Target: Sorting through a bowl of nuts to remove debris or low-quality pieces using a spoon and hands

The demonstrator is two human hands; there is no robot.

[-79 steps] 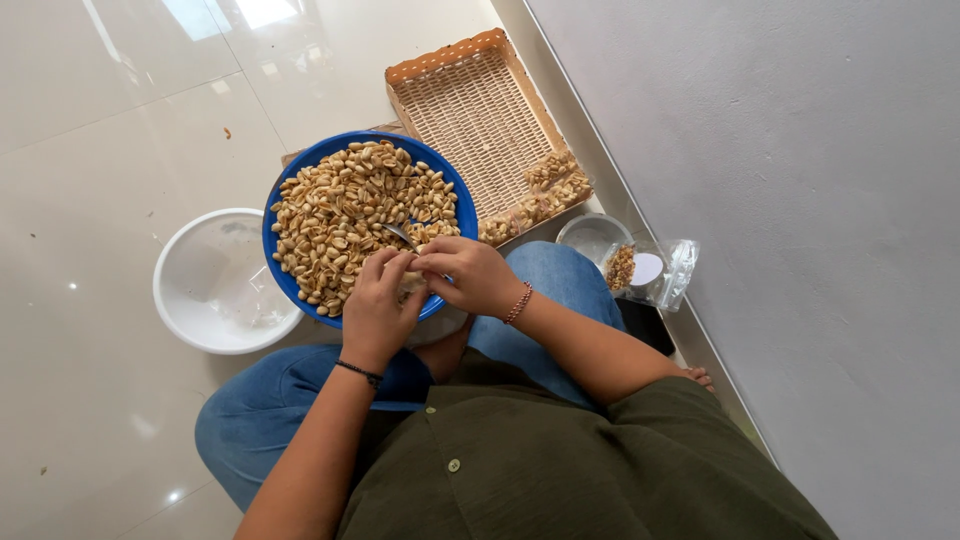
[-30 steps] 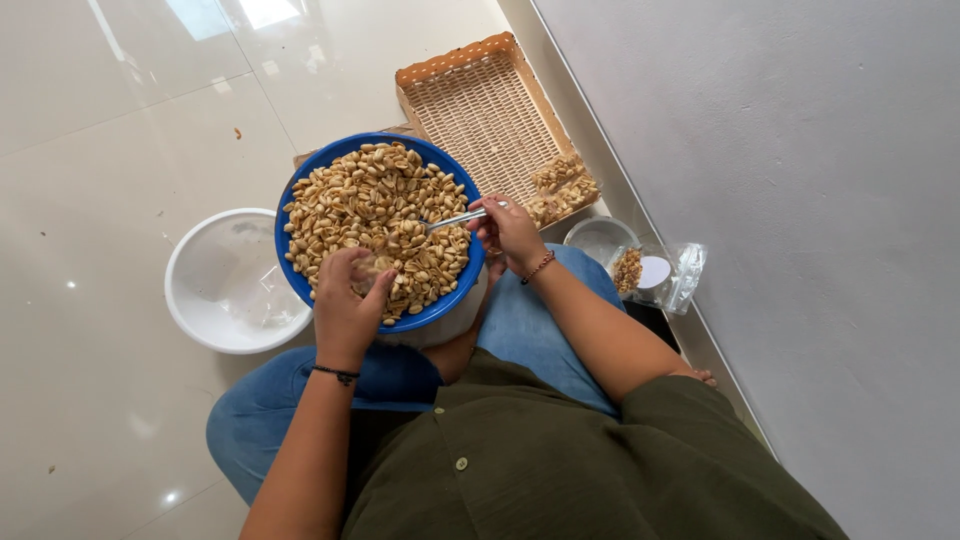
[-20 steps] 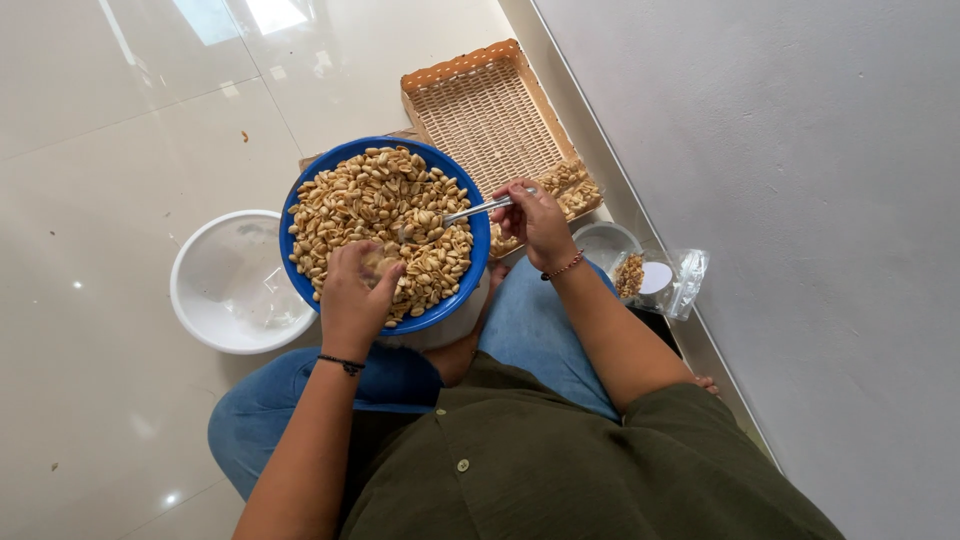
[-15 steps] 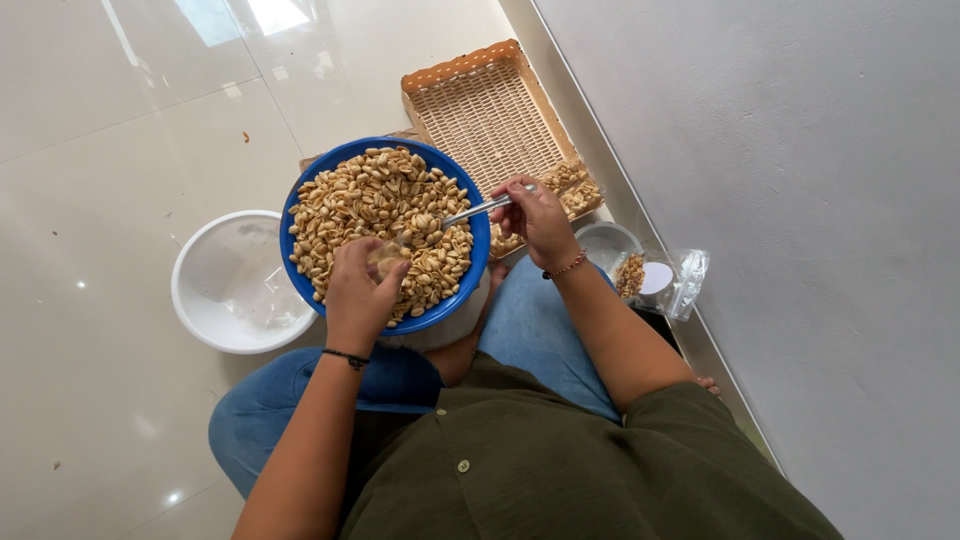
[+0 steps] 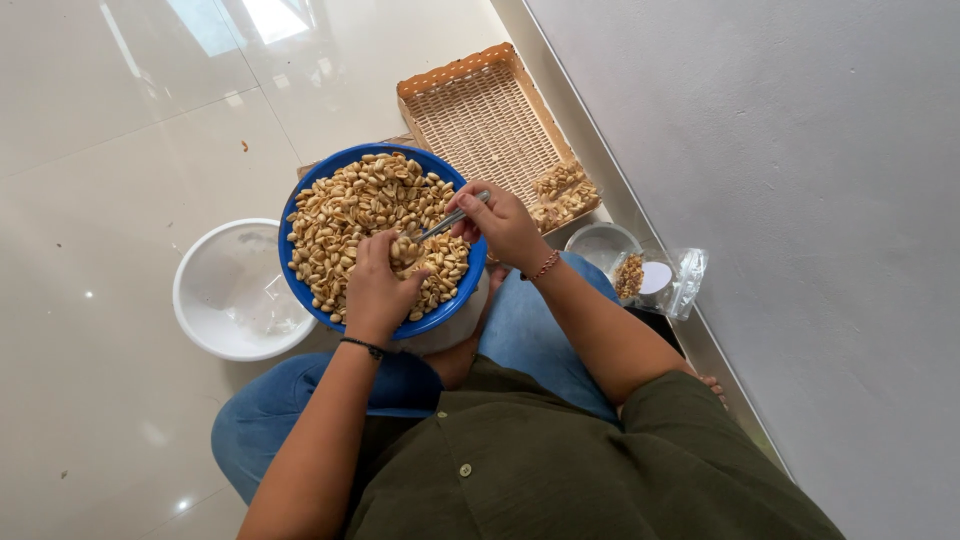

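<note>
A blue bowl [image 5: 300,196] full of pale shelled nuts [image 5: 350,215] rests on my lap. My left hand [image 5: 380,285] hovers over the bowl's near side, pinching one nut between the fingertips. My right hand [image 5: 500,222] sits at the bowl's right rim, gripping a thin metal tool [image 5: 445,222] whose tip points at the nut in my left fingers.
A white plastic basin [image 5: 225,295] stands on the tiled floor to the left. A woven rectangular tray [image 5: 480,110] with some nuts in its near corner lies beyond the bowl by the wall. A small white bowl [image 5: 598,240] and a clear bag [image 5: 665,280] sit at right.
Both hands separated, the right one swinging out to the bowl's right rim with the tool, then the tool tip came back toward the nut held in my left fingers.
</note>
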